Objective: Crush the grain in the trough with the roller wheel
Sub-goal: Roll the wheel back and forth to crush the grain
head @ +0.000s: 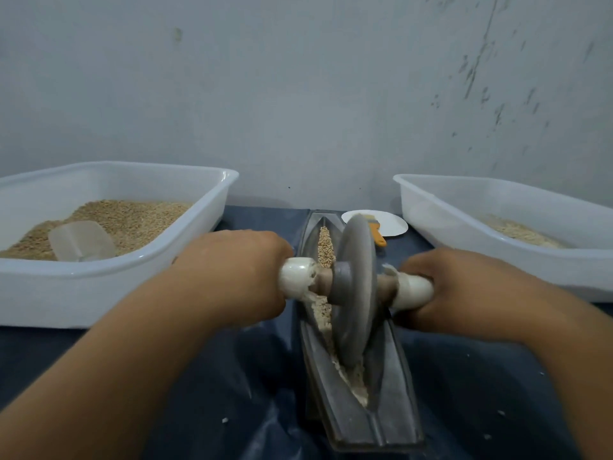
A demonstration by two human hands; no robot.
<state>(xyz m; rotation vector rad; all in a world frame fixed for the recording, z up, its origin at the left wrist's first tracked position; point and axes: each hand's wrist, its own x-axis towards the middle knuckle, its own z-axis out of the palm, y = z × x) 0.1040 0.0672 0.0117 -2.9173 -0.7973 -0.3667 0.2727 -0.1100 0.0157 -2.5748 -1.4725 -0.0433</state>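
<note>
A long dark metal trough lies lengthwise in front of me on a dark blue cloth. The grey roller wheel stands upright in its groove, near the middle. Whole grain fills the far part of the groove. Paler crushed grain lies in the near part. My left hand grips the white left handle of the axle. My right hand grips the white right handle.
A white tub on the left holds whole grain and a clear scoop. A white tub on the right holds a thin layer of paler grain. Behind the trough, a white plate carries an orange-handled brush. A grey wall stands close behind.
</note>
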